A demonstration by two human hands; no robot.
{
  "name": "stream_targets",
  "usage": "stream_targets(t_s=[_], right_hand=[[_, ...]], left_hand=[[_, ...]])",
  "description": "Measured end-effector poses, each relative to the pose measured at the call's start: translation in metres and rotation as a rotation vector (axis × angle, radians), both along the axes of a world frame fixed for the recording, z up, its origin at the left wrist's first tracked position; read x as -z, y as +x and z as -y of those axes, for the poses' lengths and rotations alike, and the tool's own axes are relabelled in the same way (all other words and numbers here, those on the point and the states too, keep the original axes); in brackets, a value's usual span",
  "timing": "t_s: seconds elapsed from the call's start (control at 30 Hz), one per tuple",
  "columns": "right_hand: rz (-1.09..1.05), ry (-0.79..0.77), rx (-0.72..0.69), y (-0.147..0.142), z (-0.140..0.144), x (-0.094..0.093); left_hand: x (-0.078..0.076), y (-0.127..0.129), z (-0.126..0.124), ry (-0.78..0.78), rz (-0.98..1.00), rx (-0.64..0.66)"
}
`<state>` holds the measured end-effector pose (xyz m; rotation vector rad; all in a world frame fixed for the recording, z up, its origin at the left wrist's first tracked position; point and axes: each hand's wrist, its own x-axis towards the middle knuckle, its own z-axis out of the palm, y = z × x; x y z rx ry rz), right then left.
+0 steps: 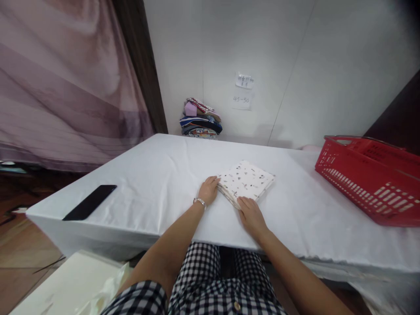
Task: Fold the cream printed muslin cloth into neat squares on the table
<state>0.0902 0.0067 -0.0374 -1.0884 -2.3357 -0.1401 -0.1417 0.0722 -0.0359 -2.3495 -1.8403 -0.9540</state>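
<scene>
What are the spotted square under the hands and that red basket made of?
The spotted square looks like folded cotton-type fabric, matte: thin stacked layers show along its near edge, where the left hand and right hand touch it. The red basket looks like moulded plastic, slightly glossy, with regular slots in its wall. Both are judged by look alone.

Two hands, the left hand (209, 189) and right hand (251, 215), are in view. One folded cloth (245, 181) lies on one table (157, 183). There is one phone (89, 202), one red basket (369, 177), one clothes pile (200, 118), two wall notes (243, 91) and one bracelet (200, 201).
</scene>
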Motion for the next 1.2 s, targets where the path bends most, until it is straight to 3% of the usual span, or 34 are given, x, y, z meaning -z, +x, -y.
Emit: stream_targets(t_s=[0.2, 0.47, 0.73, 1.0, 1.2], right_hand=[[0.104, -0.025, 0.007, 0.005, -0.003, -0.006], [0.124, -0.073, 0.080, 0.065, -0.006, -0.010], [0.056, -0.125, -0.033, 0.037, 0.008, -0.015], [0.003, -0.190, 0.026, 0.029, -0.001, -0.021], [0.086, -0.337, 0.020, 0.023, -0.003, -0.019]], left_hand=[[-0.010, 0.000, 0.004, -0.060, -0.034, -0.012], [-0.018, 0.013, 0.059, -0.022, -0.127, 0.124], [-0.014, 0.022, 0.053, 0.008, -0.081, 0.191], [-0.023, 0.036, 0.051, 0.076, 0.042, 0.178], [-0.025, 0.041, 0.043, -0.015, 0.066, 0.188]])
